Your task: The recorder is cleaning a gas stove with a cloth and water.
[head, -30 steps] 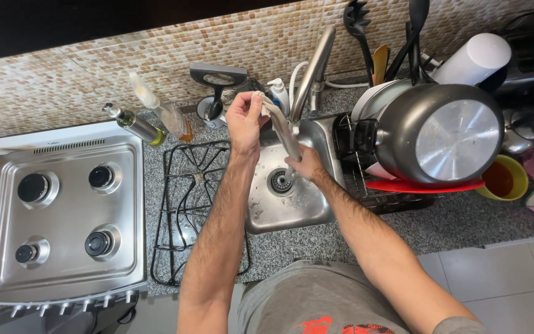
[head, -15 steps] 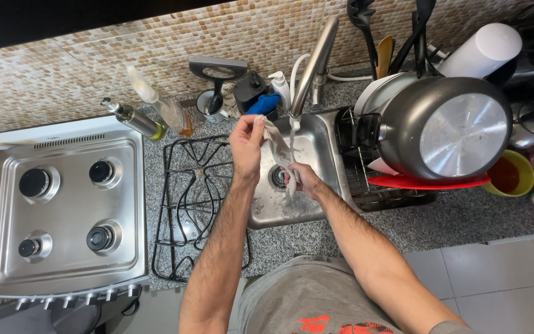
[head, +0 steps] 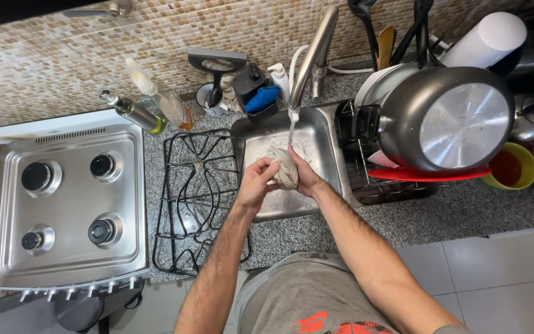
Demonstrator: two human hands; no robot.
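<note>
Both my hands are over the steel sink (head: 326,145), bunched around a wet grey cloth (head: 285,168). My left hand (head: 256,182) grips the cloth from the left side and my right hand (head: 305,176) grips it from the right. Water runs from the tall steel tap (head: 312,52) straight down onto the cloth. The cloth is crumpled into a wad between my palms.
A black stove grate (head: 200,201) lies on the granite counter left of the sink. A steel four-burner stove (head: 66,201) sits further left. Oil bottles (head: 134,111) and a soap holder stand at the back. A dish rack (head: 390,179) with a large pan (head: 449,117) stands right of the sink.
My hands have come down from near the tap into the sink and closed together on the cloth. The view has shifted slightly.
</note>
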